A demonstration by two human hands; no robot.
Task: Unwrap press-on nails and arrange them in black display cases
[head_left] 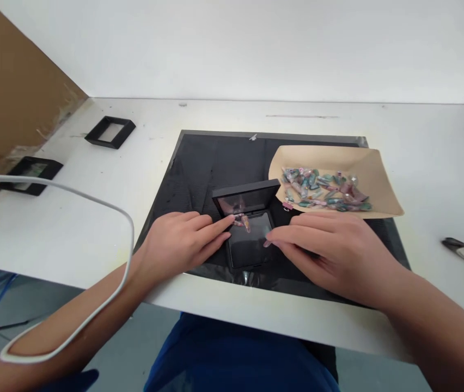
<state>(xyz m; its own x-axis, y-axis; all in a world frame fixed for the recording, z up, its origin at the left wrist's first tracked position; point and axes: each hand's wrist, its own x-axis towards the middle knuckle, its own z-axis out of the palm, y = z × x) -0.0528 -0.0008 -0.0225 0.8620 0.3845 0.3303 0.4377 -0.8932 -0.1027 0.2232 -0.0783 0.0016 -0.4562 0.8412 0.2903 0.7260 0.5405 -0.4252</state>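
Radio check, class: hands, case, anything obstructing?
Left grip at shiny piece; right grip pinching small piece; black case open; white cable crosses left forearm in view.

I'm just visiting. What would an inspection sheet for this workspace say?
Surface: white table with a black mat.
Job's things: open black case holding colourful pieces; beige tray of similar pieces.
Clutter: two black frames at left; black-tipped object at right, cut off, unclear.
Hands: left hand has a fingertip at the case's pieces; right hand pinches a small piece.
Cables: white cord crossing the view of the left forearm.
Surroundings: white wall behind; brown board at left.
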